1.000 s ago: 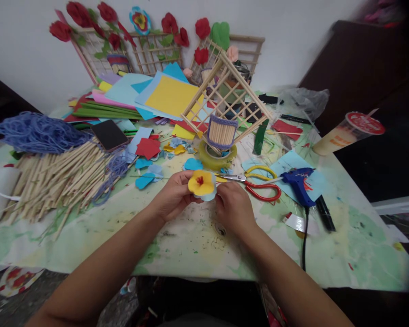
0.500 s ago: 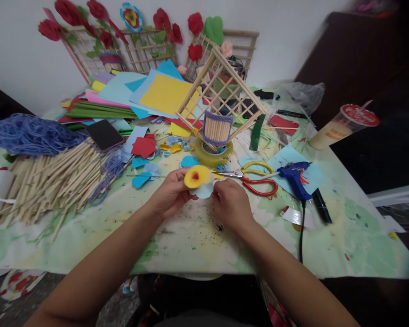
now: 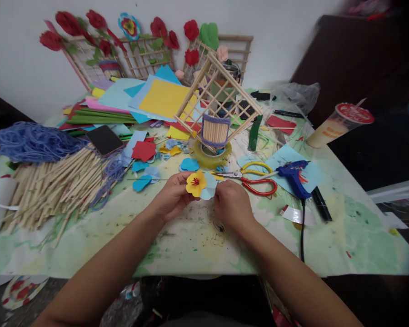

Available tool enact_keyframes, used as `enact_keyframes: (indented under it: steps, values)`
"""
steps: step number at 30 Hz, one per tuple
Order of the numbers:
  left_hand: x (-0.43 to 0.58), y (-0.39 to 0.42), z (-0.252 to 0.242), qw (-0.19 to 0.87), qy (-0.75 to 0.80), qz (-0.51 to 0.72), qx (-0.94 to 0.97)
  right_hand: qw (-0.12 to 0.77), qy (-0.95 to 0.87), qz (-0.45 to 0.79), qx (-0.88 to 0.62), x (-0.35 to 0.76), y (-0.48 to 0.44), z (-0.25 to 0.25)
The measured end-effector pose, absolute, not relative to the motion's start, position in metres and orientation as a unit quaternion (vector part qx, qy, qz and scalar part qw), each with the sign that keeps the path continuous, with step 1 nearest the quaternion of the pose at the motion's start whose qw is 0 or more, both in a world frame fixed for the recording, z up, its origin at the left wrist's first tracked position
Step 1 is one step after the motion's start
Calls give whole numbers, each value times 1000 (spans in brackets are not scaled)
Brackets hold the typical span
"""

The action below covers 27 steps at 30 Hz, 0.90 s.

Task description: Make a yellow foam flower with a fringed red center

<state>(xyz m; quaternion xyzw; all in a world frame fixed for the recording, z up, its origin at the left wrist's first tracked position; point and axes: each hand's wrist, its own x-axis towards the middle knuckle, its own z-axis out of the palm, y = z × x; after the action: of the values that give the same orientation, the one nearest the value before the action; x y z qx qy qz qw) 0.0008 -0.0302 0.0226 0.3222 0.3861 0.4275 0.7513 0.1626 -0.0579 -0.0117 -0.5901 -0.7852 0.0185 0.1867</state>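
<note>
A craft corner, home or workshop unclear; the stained bench (image 3: 180,254) carries sticks (image 3: 54,186), yarn (image 3: 34,141), coloured paper (image 3: 167,97), scissors (image 3: 237,174) and a glue gun (image 3: 296,178); red flowers (image 3: 68,23) on lattices (image 3: 144,53) stand against a plain wall (image 3: 279,41); a drink cup (image 3: 327,133) shares the bench.

Light is dim and soft, with the right edge dark and blurred.

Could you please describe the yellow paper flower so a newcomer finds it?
Over the cluttered table, nearer than the tilted stick lattice, find the person's left hand. It holds the yellow paper flower, with pale blue paper beside it. Red streaks at the flower's center set it apart from the yellow scraps beyond.
</note>
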Motion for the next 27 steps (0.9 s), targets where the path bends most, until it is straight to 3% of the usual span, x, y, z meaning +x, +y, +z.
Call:
enact_keyframes:
  steps: [19,27]
  values:
    - [-10,-29,41,778,345,442,283,173,-776,-17,-607,160,-44,-8]
    - [-13,-24,40,797,314,490,158,180,-786,28,-591,155,-46,-2]
